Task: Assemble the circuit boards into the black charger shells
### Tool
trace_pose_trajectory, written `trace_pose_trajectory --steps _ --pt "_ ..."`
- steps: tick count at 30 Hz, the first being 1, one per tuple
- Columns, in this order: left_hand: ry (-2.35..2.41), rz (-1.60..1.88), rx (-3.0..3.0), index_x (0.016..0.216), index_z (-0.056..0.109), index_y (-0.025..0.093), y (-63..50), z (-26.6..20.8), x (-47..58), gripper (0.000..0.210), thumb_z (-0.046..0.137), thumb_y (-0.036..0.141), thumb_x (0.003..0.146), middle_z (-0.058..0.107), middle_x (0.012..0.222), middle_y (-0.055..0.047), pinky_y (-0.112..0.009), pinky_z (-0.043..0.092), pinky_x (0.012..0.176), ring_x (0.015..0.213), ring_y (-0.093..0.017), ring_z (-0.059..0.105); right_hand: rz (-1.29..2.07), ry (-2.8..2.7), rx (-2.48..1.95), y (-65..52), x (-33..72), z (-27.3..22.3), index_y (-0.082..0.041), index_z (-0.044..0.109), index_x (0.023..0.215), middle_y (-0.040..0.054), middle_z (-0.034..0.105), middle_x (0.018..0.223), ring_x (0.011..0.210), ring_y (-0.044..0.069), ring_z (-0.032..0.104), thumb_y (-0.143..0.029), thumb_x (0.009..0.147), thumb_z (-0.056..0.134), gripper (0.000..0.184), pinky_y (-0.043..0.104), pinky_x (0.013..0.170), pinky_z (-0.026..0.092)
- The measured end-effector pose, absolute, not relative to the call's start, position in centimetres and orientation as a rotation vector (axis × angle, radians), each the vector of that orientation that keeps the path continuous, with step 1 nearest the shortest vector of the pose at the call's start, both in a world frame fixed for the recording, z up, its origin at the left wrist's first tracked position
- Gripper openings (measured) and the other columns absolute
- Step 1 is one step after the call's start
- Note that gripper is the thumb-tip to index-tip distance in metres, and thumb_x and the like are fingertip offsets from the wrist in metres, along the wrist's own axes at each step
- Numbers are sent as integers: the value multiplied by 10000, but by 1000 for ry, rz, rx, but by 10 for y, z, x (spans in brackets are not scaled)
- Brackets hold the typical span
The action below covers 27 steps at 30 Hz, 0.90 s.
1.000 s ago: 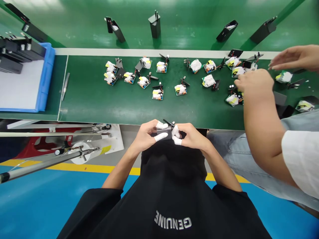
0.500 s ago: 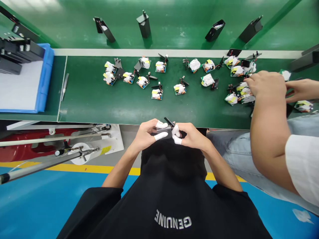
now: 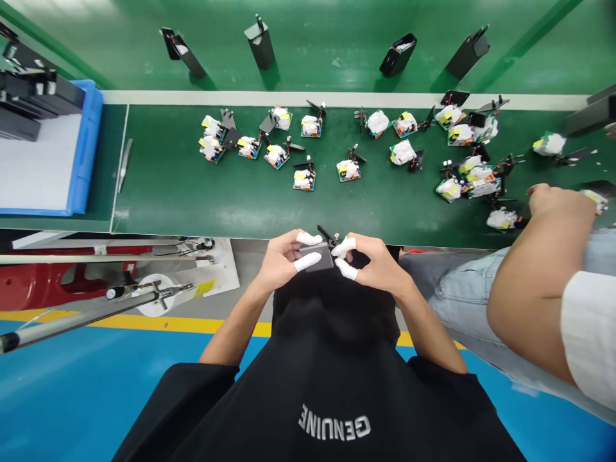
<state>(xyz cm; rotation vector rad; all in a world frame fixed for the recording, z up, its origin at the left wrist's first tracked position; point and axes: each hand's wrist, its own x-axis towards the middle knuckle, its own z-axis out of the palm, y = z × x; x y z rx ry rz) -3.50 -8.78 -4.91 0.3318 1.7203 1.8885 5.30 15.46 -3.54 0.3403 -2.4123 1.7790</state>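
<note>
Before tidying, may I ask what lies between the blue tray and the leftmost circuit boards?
In the head view, a slim grey tool and a thin white line.

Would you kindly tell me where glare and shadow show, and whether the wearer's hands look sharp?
Head view: pale glare at the upper left of the green surface, dark shadows or reflections beneath the black cases; left hand and right hand fairly sharp.

Metal pole (image 3: 86,318), yellow floor stripe (image 3: 183,326), blue floor (image 3: 72,398)
</note>
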Motion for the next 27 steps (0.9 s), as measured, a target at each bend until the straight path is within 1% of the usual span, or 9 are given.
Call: trace_pose_trajectory --steps 2,5,8,10,14,19,27 --pt "1673 1954 264 945 817 189 -85 -48 -35 366 1049 373 731 790 972 -55 -287 671 831 915 -194 795 1717 -2287 325 148 58 -35 -255 745 1101 -12 707 887 752 155 684 -116 941 768 213 326 749 602" --pt "1592 1997 217 892 801 188 -82 -46 -33 380 1073 355 687 782 936 -39 -275 659 829 882 -176 782 1652 -2147 338 142 65 -35 -272 722 1190 37 803 1027 881 205 785 -94 892 840 367 375 806 670" --pt "1535 1990 217 893 809 192 -82 -46 -31 363 1070 331 683 799 952 -49 -271 651 806 878 -179 781 1610 -2156 376 142 68 -32 -289 704 1264 44 837 1057 909 225 821 -106 880 873 458 386 794 698" --pt "1513 1978 225 904 818 195 -82 -46 -29 351 1066 314 686 812 972 -57 -277 652 814 892 -185 783 1583 -2189 417 145 69 -27 -299 700 1267 41 848 1059 903 223 832 -131 901 871 438 380 780 708" --pt "1476 1962 239 911 822 199 -80 -43 -28 336 1060 282 689 825 983 -60 -281 652 840 901 -182 783 1569 -2240 486 151 69 -17 -302 689 1253 39 850 1071 931 217 841 -153 919 861 404 369 816 715" --pt "1436 1951 245 899 823 204 -77 -37 -27 306 1049 267 704 826 969 -56 -276 651 832 897 -178 785 1582 -2304 532 156 68 -14 -293 671 1228 36 799 1058 927 208 810 -144 905 825 387 358 807 689" --pt "1439 1908 212 892 797 196 -76 -40 -23 343 1058 292 691 822 987 -63 -302 663 830 914 -197 786 1559 -2356 603 161 68 -10 -296 637 1176 39 759 1032 913 215 771 -134 909 792 349 367 790 665"
